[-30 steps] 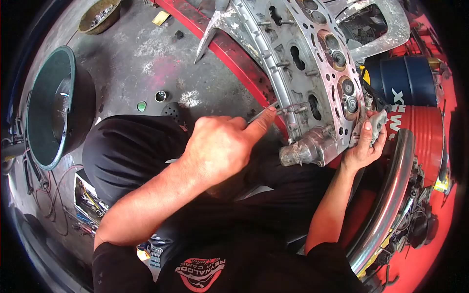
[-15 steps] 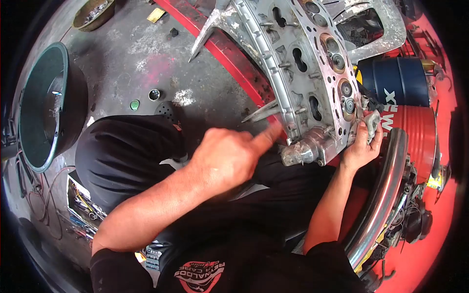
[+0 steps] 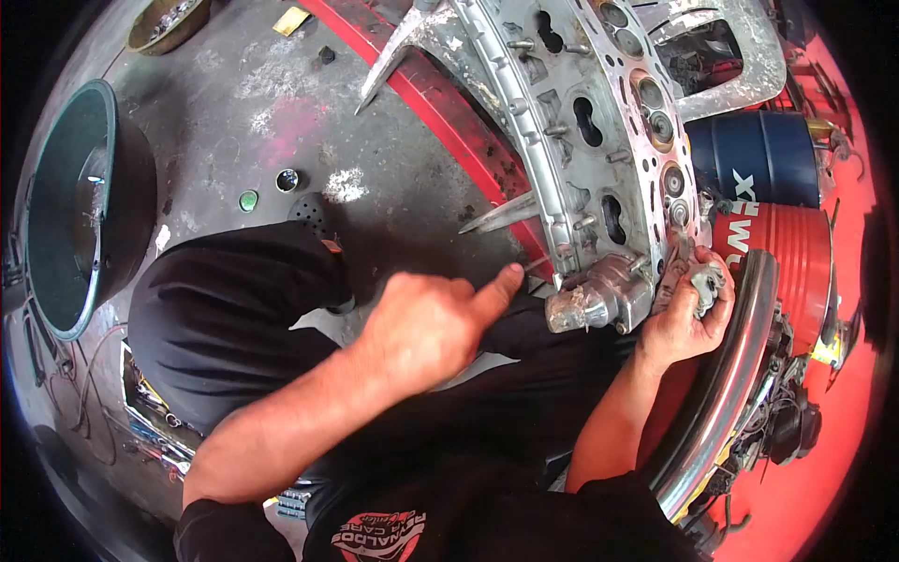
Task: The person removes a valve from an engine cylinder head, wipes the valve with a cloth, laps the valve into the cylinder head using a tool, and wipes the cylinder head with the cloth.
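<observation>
A metal cylinder head point(image 3: 585, 122) stands tilted before me, with round valves along its right face and dark oval ports on its side. My left hand point(image 3: 421, 323) is closed, with the index finger stretched toward the lower left edge of the head. A thin line shows by that fingertip; what the curled fingers hold is hidden. Fingers of my right hand point(image 3: 679, 328) wrap round a crumpled grey rag point(image 3: 704, 286) at the head's lower right end. Left of this hand is a stained cylindrical housing point(image 3: 595, 300) on the head.
A red metal beam point(image 3: 435, 112) runs behind the head. On the left stand a dark green tub point(image 3: 101, 253) and a brown basin point(image 3: 169, 23). Blue point(image 3: 763, 159) and red drums point(image 3: 796, 258) and a curved chrome bar point(image 3: 726, 384) are at right. Tools lie lower left.
The finger of my left hand has dropped away from the ports to the head's lower edge. My right hand and the rag have moved slightly down and left. The view has shifted a little.
</observation>
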{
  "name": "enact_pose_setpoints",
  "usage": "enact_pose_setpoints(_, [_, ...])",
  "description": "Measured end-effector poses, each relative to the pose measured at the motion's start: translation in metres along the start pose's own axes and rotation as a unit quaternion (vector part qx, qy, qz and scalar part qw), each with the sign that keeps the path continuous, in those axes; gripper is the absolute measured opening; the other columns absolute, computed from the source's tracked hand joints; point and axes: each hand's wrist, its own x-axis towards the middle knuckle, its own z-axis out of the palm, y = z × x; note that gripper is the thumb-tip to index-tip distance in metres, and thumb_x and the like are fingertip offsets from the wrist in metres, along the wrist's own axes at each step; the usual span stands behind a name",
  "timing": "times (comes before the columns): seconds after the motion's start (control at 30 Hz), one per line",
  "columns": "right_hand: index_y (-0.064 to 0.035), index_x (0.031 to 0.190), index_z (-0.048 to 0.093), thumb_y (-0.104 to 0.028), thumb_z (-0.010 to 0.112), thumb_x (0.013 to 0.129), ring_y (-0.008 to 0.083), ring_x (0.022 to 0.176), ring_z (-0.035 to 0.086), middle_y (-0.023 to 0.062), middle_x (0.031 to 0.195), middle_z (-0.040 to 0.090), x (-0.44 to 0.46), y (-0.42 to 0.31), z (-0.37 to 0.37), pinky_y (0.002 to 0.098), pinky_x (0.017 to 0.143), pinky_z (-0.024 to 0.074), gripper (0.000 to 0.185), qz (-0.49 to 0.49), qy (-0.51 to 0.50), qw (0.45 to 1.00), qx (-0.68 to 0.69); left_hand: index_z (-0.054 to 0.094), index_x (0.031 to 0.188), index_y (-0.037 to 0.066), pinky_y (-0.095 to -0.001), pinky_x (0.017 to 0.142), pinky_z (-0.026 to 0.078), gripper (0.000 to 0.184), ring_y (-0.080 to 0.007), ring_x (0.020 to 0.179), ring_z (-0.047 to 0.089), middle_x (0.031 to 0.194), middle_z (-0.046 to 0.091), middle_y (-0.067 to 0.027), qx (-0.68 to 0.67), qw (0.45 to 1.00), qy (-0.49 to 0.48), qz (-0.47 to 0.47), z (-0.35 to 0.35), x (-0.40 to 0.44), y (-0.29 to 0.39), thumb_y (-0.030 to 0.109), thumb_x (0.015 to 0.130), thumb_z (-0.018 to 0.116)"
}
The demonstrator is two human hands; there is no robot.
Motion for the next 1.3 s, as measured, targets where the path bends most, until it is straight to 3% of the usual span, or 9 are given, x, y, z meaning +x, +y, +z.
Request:
enact_pose_setpoints(0.1, [0.0069, 0.108, 0.059, 0.009, 0.053, 0.079, 0.0263, 0.103, 0.059, 0.0190, 0.108, 0.063, -0.001, 0.006, 0.002, 0.0418, 0.095, 0.0482, 0.030, 0.011, 0.019, 0.999, 0.026, 0.055, 0.134, 0.010, -0.0382, 0.047, 0.046, 0.074, -0.0235, 0.049, 0.052, 0.056, 0.045, -0.0039, 0.012, 0.990, 0.142, -0.011, -0.008, 0.006, -0.001, 0.005, 0.061, 0.065])
enact_pose_setpoints(0.37, [0.0086, 0.110, 0.052, 0.008, 0.049, 0.083, 0.0344, 0.106, 0.058, 0.0256, 0.115, 0.056, -0.011, 0.019, -0.003, 0.0491, 0.093, 0.0528, 0.027, 0.027, 0.067, 0.993, 0.091, 0.052, 0.136, 0.009, -0.0389, 0.049, 0.048, 0.071, -0.0258, 0.050, 0.056, 0.058, 0.051, -0.0054, -0.131, 0.989, 0.067, 0.013, 0.008, 0.015, 0.004, 0.004, 0.066, 0.065])
enact_pose_setpoints(0.47, [0.0085, 0.113, 0.050, 0.007, 0.048, 0.083, 0.0361, 0.106, 0.059, 0.0273, 0.115, 0.056, -0.011, 0.018, 0.000, 0.0498, 0.092, 0.0533, 0.030, 0.024, 0.076, 0.993, 0.085, 0.054, 0.134, 0.010, -0.0396, 0.048, 0.049, 0.068, -0.0267, 0.051, 0.057, 0.058, 0.054, -0.0068, -0.088, 0.993, 0.073, -0.004, -0.005, 0.022, -0.003, 0.002, 0.066, 0.064])
enact_pose_setpoints(0.83, [0.0089, 0.115, 0.048, 0.008, 0.046, 0.085, 0.0337, 0.103, 0.060, 0.0269, 0.114, 0.056, -0.008, 0.019, -0.004, 0.0447, 0.091, 0.0547, 0.030, 0.060, 0.070, 0.993, 0.078, 0.056, 0.130, 0.012, -0.0416, 0.052, 0.051, 0.059, -0.0315, 0.057, 0.062, 0.064, 0.061, -0.0096, -0.138, 0.990, 0.005, -0.041, 0.002, 0.018, 0.021, 0.005, 0.072, 0.063])
enact_pose_setpoints(1.0, [0.0099, 0.115, 0.047, 0.006, 0.048, 0.085, 0.0347, 0.103, 0.060, 0.0272, 0.113, 0.056, -0.007, 0.017, -0.003, 0.0461, 0.090, 0.0548, 0.031, 0.051, 0.060, 0.994, 0.075, 0.064, 0.121, 0.008, -0.0388, 0.054, 0.051, 0.041, -0.0284, 0.057, 0.063, 0.066, 0.061, -0.0145, -0.137, 0.987, 0.065, -0.054, -0.009, 0.026, 0.008, 0.003, 0.080, 0.060])
enact_pose_setpoints(1.07, [0.0095, 0.116, 0.047, 0.006, 0.048, 0.085, 0.0340, 0.101, 0.060, 0.0272, 0.113, 0.057, -0.006, 0.018, 0.001, 0.0453, 0.089, 0.0551, 0.031, 0.046, 0.072, 0.993, 0.084, 0.066, 0.118, 0.006, -0.0331, 0.057, 0.049, 0.036, -0.0212, 0.057, 0.061, 0.064, 0.057, -0.0164, -0.418, 0.901, 0.085, -0.075, -0.004, 0.024, 0.009, 0.000, 0.084, 0.058])
enact_pose_setpoints(1.2, [0.0106, 0.115, 0.047, 0.006, 0.048, 0.085, 0.0337, 0.100, 0.061, 0.0278, 0.112, 0.057, -0.009, 0.020, -0.001, 0.0446, 0.087, 0.0553, 0.031, 0.038, 0.090, 0.993, 0.070, 0.065, 0.118, 0.005, -0.0336, 0.056, 0.047, 0.037, -0.0207, 0.055, 0.059, 0.065, 0.058, -0.0156, -0.545, 0.818, -0.017, -0.183, -0.013, 0.025, 0.007, -0.001, 0.083, 0.058])
enact_pose_setpoints(1.23, [0.0106, 0.115, 0.047, 0.006, 0.048, 0.085, 0.0337, 0.100, 0.061, 0.0278, 0.112, 0.057, -0.008, 0.021, 0.000, 0.0446, 0.087, 0.0553, 0.031, 0.038, 0.089, 0.993, 0.072, 0.065, 0.118, 0.005, -0.0336, 0.056, 0.047, 0.037, -0.0207, 0.055, 0.059, 0.065, 0.058, -0.0156, -0.544, 0.819, -0.015, -0.184, -0.011, 0.025, 0.005, -0.001, 0.083, 0.058])
enact_pose_setpoints(1.3, [0.0110, 0.114, 0.048, 0.006, 0.048, 0.084, 0.0343, 0.101, 0.061, 0.0282, 0.112, 0.057, -0.008, 0.018, 0.000, 0.0446, 0.088, 0.0548, 0.030, 0.042, 0.080, 0.994, 0.061, 0.065, 0.118, 0.005, -0.0390, 0.053, 0.048, 0.040, -0.0286, 0.055, 0.060, 0.068, 0.062, -0.0134, -0.225, 0.972, 0.050, -0.053, -0.013, 0.026, 0.004, -0.001, 0.079, 0.059])
